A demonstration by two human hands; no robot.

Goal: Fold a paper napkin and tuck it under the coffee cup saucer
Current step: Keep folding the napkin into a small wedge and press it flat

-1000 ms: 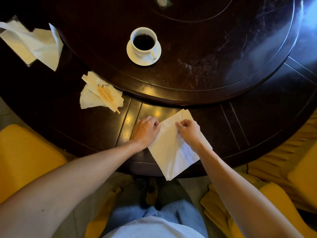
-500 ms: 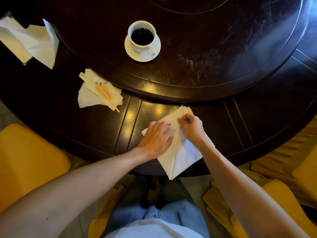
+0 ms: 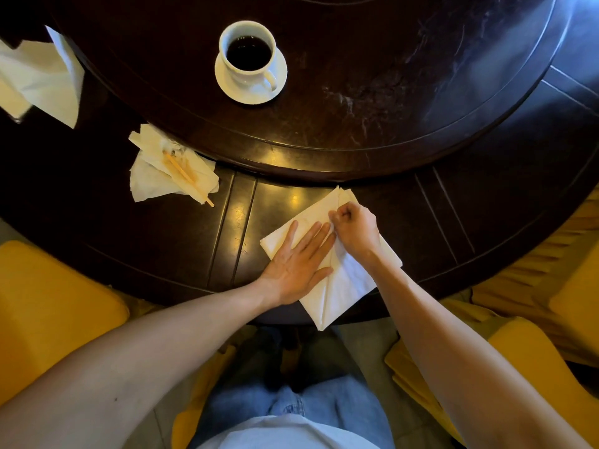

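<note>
A white paper napkin lies on the near rim of the dark round table, its near corner hanging over the edge. My left hand lies flat on its left half, fingers spread and pressing down. My right hand pinches the napkin along a crease near its far corner, fingers curled. A white cup of black coffee stands on its white saucer on the raised turntable, well beyond both hands.
A crumpled napkin with a wooden stick lies at left on the table rim. More white napkins sit at far left. The turntable edge runs just beyond my hands. Yellow chairs flank me.
My left hand slid from the napkin's left edge onto its surface and flattened out. The napkin's left corner has spread wider. My right hand stays pinching near the crease.
</note>
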